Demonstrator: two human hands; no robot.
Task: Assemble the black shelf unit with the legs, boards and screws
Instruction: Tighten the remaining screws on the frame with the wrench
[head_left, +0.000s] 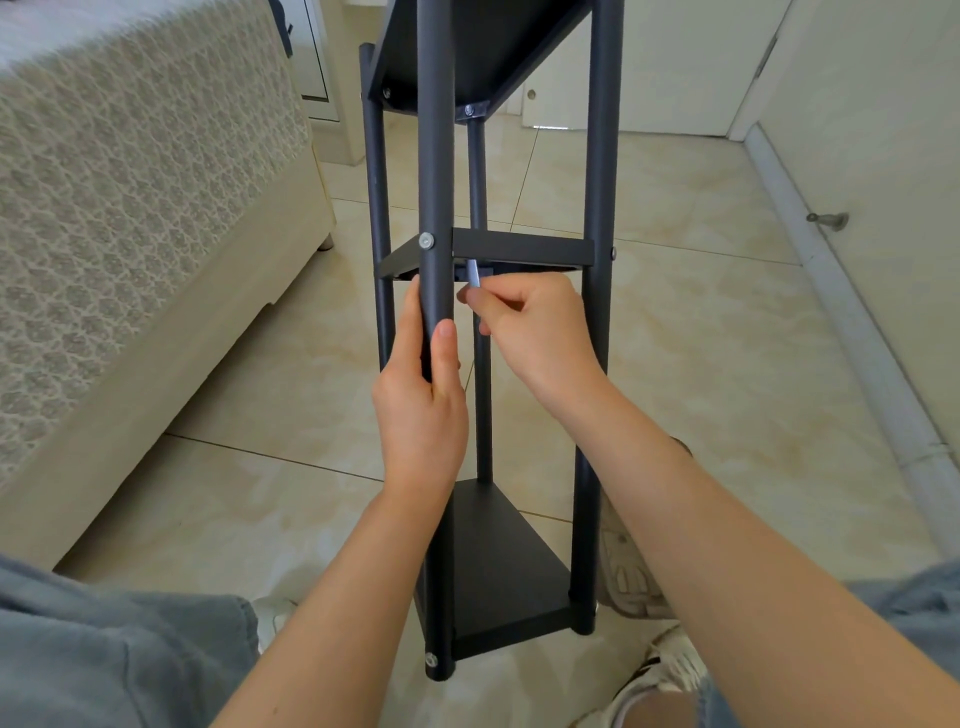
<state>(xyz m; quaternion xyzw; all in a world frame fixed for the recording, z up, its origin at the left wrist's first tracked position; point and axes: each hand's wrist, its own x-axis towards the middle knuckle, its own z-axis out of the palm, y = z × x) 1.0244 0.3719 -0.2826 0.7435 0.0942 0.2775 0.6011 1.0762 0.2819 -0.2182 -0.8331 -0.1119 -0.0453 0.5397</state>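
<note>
The left hand (421, 410) grips the front leg (435, 156); hold the silver key (474, 273), pinched by the right hand (530, 332) fingers (483, 304), square beneath the board (522, 248) just above.

patterned bed cover (130, 171), beige tiled floor (701, 322), white door (675, 62), doorstop (828, 221)

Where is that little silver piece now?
Head view, centre: the silver piece is pinched in the right hand, under the middle board, beside the front leg.
</note>
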